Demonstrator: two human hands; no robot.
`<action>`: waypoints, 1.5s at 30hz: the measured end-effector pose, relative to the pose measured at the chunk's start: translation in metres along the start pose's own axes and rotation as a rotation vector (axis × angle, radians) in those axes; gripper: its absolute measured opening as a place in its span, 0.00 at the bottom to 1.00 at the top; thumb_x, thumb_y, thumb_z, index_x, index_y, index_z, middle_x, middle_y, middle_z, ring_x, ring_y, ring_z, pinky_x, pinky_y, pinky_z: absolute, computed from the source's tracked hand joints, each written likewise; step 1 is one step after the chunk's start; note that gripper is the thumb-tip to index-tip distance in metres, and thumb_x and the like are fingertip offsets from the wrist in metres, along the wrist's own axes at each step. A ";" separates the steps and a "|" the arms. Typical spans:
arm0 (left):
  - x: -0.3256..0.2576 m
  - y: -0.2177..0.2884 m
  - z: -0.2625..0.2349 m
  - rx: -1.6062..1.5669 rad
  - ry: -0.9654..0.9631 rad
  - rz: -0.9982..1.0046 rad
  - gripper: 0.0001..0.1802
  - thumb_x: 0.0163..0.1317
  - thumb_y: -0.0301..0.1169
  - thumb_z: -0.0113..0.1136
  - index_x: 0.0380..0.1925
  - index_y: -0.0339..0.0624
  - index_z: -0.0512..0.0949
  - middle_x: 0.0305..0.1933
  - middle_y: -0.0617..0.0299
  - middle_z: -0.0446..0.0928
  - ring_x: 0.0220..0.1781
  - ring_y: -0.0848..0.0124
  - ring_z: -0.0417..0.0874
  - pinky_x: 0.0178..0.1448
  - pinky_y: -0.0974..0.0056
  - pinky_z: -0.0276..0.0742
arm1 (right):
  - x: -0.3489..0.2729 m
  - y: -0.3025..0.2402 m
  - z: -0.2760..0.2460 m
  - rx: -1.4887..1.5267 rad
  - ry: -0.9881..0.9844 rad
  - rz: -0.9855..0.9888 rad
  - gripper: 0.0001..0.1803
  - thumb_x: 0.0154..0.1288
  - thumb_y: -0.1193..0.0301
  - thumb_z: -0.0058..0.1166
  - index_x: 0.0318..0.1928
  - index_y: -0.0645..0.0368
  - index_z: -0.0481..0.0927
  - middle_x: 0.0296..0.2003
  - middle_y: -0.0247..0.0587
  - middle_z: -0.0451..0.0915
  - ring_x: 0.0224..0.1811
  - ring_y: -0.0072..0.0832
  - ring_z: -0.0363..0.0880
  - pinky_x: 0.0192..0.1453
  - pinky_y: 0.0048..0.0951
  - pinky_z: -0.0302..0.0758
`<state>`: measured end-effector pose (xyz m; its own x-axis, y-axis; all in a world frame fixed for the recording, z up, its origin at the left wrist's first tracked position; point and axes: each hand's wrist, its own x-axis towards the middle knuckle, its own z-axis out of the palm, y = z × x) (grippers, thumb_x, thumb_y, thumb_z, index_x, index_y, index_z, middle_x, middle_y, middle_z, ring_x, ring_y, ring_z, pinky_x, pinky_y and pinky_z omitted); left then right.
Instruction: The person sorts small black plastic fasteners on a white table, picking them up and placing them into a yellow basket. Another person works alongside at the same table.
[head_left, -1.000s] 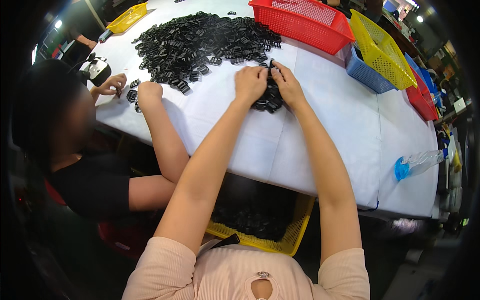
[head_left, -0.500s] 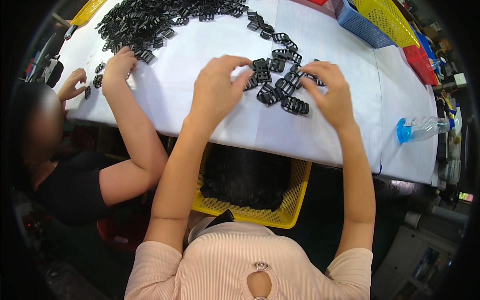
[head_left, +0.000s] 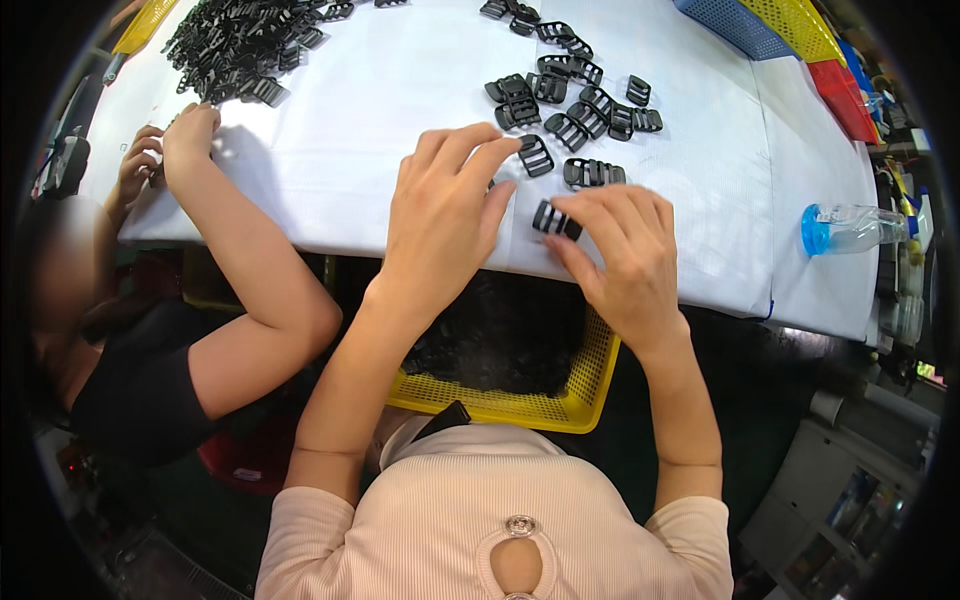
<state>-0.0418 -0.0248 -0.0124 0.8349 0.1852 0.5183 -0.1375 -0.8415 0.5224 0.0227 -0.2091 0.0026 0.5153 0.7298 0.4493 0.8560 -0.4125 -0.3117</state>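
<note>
My right hand (head_left: 625, 245) pinches a black slotted plastic clip (head_left: 553, 221) between thumb and fingers, just over the table's near edge. To its left, my left hand (head_left: 450, 205) has thumb and index finger apart, its index fingertip beside another slotted clip (head_left: 536, 155). A small dark bit shows behind the left fingers, too hidden to name. Beyond both hands lies a loose group of similar clips, among them a row of joined-looking pieces (head_left: 594, 173) and a single clip (head_left: 638, 90) at the right.
A co-worker's hands (head_left: 190, 140) work at the left, near a large heap of black clips (head_left: 235, 50). Under the table edge is a yellow basket (head_left: 590, 385) of black pieces. A clear bottle with blue cap (head_left: 850, 230) lies at right; blue, yellow and red baskets (head_left: 735, 28) stand at far right.
My right hand has drawn back toward me with a clip in its fingers. The left hand has shifted slightly right, and the loose clips are spread differently. The view has tilted a little.
</note>
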 end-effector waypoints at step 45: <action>0.055 -0.016 0.041 0.188 -0.022 -0.014 0.14 0.56 0.34 0.67 0.41 0.42 0.80 0.42 0.61 0.80 0.45 0.58 0.77 0.51 0.57 0.73 | 0.048 0.049 0.026 -0.218 0.065 -0.029 0.08 0.57 0.69 0.63 0.35 0.58 0.81 0.35 0.35 0.81 0.39 0.31 0.79 0.43 0.34 0.70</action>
<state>0.0279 -0.0217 -0.0206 0.8479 0.1880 0.4957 -0.0256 -0.9194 0.3925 0.0885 -0.1806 -0.0130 0.4861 0.7091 0.5107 0.8556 -0.5053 -0.1128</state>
